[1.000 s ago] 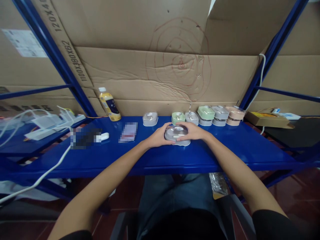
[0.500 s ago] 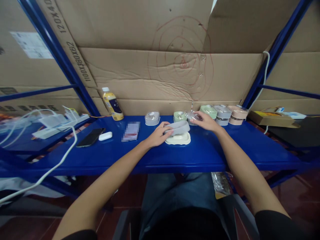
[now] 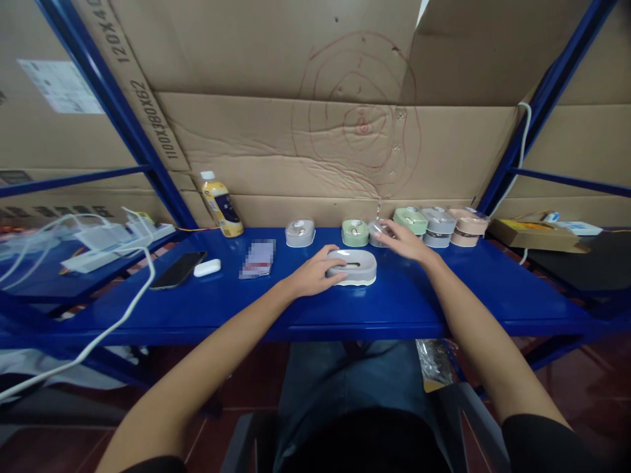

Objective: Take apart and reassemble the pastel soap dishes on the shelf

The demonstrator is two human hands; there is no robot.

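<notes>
A grey oval box body [image 3: 362, 259] with a dark slot in its floor sits on a cream base [image 3: 362, 282] near the middle of the table. My left hand [image 3: 318, 270] grips its left side, thumb in front and fingers over the far rim. Farther back, my right hand [image 3: 401, 242] has its fingers closed over a clear lid [image 3: 378, 226] at a small grey box [image 3: 377, 240]. The hand partly covers that box. Just left of it stands a green box [image 3: 355, 232] with a clear lid.
Another grey lidded box [image 3: 300, 232] stands at the back. Green [image 3: 411, 220], grey [image 3: 438, 226] and pink boxes [image 3: 467, 226] line the back right. A yellow bottle [image 3: 221, 205], two phones [image 3: 180, 269], a white case [image 3: 207, 267] and a white cable [image 3: 133, 299] are on the left.
My left hand has lowered the grey box body from a tilt down onto the cream base. My right hand has shifted slightly, and the clear lid now sits lower over the small grey box.
</notes>
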